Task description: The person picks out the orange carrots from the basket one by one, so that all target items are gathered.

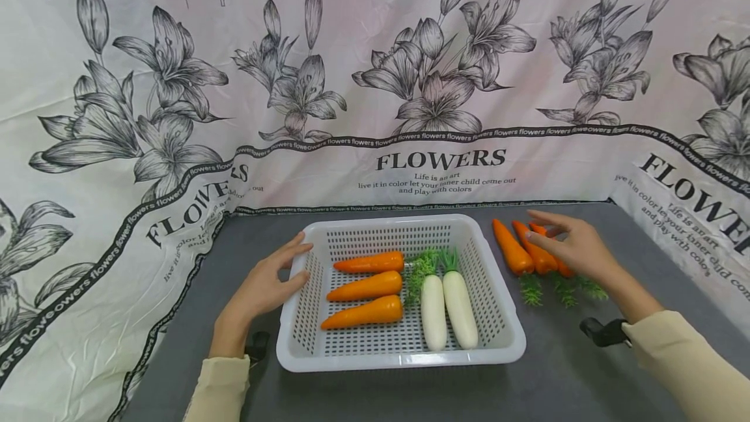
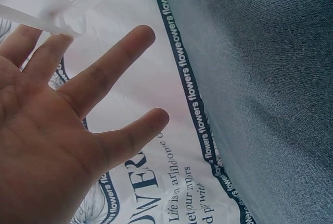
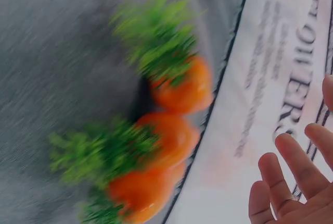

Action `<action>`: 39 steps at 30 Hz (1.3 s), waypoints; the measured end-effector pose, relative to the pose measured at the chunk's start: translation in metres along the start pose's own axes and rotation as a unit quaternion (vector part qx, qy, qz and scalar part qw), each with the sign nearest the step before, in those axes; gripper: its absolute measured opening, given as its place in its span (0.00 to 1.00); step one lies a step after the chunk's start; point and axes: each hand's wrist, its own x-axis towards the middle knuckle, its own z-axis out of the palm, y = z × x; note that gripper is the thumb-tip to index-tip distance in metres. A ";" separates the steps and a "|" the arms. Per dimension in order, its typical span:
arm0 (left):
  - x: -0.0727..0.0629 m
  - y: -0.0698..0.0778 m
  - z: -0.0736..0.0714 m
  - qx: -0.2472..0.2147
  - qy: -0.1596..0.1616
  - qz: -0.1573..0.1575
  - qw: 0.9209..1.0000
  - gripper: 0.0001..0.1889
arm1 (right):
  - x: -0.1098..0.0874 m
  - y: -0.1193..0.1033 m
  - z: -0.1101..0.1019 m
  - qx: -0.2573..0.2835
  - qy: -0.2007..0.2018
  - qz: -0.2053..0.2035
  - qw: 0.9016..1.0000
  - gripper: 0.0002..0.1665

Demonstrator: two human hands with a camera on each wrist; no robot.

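Observation:
A white perforated plastic basket (image 1: 404, 360) holds three orange carrots (image 1: 366, 286) side by side at its left. Two white radishes (image 1: 433, 312) with green tops lie at its right. My left hand (image 1: 263, 282) is at the basket's left rim, fingers spread and fingertips at the edge; the left wrist view shows its palm and straight fingers. Three more carrots (image 1: 512, 247) lie on the table right of the basket, green tops toward me. Above them is my right hand (image 1: 577, 243), fingers extended and holding nothing. In the right wrist view these carrots (image 3: 182, 86) look blurred.
The grey table (image 1: 375, 399) stretches under everything. A white curtain (image 1: 433, 174) printed with flowers and lettering hangs behind it and along both sides. Dark wrist devices (image 1: 603, 332) stick out near both beige sleeves (image 1: 680, 350).

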 end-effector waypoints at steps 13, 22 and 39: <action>0.000 0.000 0.000 -0.011 -0.001 0.000 1.000 0.31 | 0.014 -0.063 0.013 0.007 -0.020 -0.060 0.998 0.34; 0.000 -0.001 0.001 -0.016 -0.004 -0.004 1.000 0.31 | 0.024 -0.099 0.026 0.025 -0.052 -0.124 0.991 0.31; 0.001 -0.002 0.002 -0.013 0.004 -0.001 1.000 0.31 | 0.039 -0.143 0.081 0.073 -0.138 -0.222 0.963 0.27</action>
